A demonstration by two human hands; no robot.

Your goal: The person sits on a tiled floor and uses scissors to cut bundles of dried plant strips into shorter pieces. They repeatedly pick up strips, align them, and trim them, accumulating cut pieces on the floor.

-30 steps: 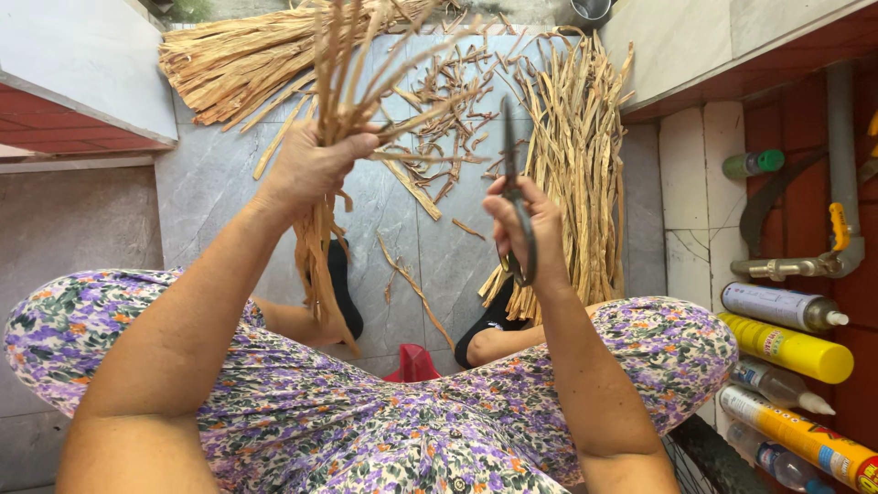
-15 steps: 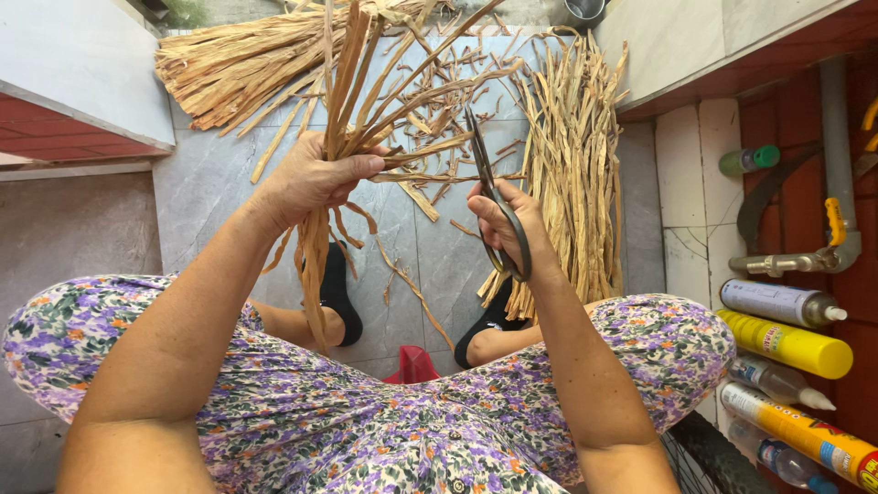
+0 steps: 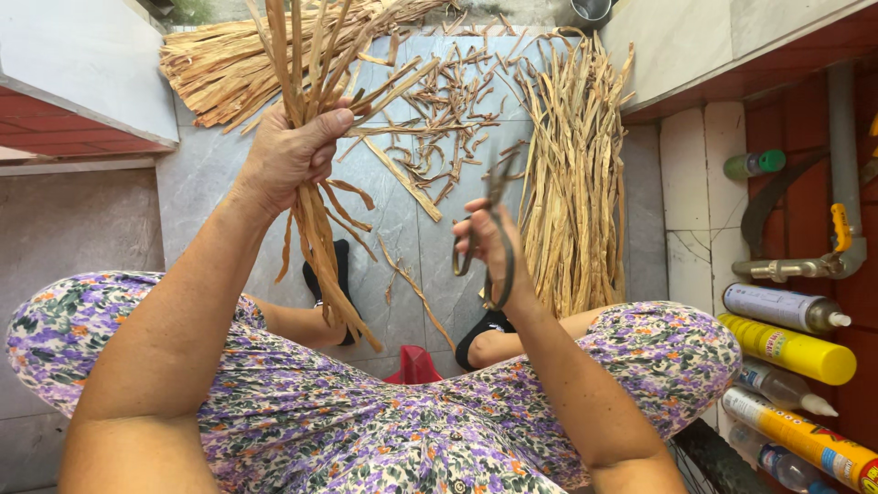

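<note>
My left hand (image 3: 291,151) grips a bunch of dried tan plant strips (image 3: 311,220) upright; the strips fan out above the fist and hang down below it. My right hand (image 3: 492,249) holds dark metal scissors (image 3: 487,224), blades pointing up, to the right of the bunch and apart from it. Both hands are raised over my lap, which is covered by a purple floral dress (image 3: 366,421).
On the grey tiled floor lie a big heap of strips (image 3: 229,64) at the back left, a long bundle (image 3: 576,183) at the right and short cut scraps (image 3: 448,110) between. Spray cans and bottles (image 3: 791,348) lie at the right by a pipe. Black sandals (image 3: 340,274) on my feet.
The left hand has kept hold of the bunch, shifting slightly. The right hand with the scissors has dropped lower and away from the strips.
</note>
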